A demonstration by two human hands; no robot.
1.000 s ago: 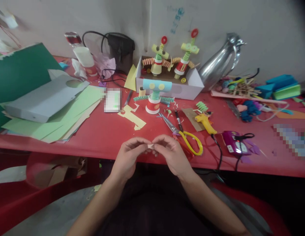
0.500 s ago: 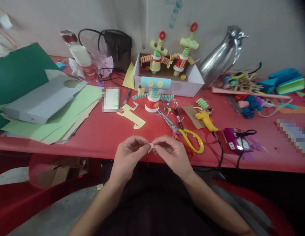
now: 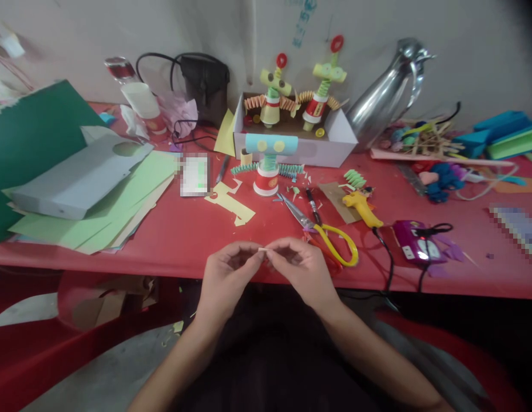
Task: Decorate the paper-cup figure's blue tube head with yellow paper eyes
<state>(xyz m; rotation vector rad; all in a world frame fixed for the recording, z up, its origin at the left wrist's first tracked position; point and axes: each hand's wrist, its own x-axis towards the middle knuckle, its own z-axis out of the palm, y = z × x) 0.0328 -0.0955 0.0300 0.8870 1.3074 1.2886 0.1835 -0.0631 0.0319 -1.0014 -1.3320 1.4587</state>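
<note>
A tiny pale strip of paper [image 3: 263,249] is pinched between both hands above the table's front edge. My left hand [image 3: 228,274] holds it from the left with thumb and forefinger; my right hand [image 3: 301,273] grips it from the right, fingertips meeting. Most of the strip is hidden by the fingers. Just beyond stands a paper-cup robot figure [image 3: 267,177] with a blue tube head and folded green arms. Scissors [image 3: 334,243] with yellow handles lie beside my right hand. A cut yellow paper scrap [image 3: 231,205] lies past my left hand.
Behind the figure, a white box [image 3: 292,151] holds two similar figures. A yellow glue gun [image 3: 364,209], its cable and a purple device [image 3: 416,243] lie right. A steel jug [image 3: 388,94] stands at the back. Green paper sheets [image 3: 158,171] are stacked left.
The paper strip between my fingertips has been turned or folded and now shows as a narrower sliver. Both hands stay in nearly the same place; the view has shifted slightly.
</note>
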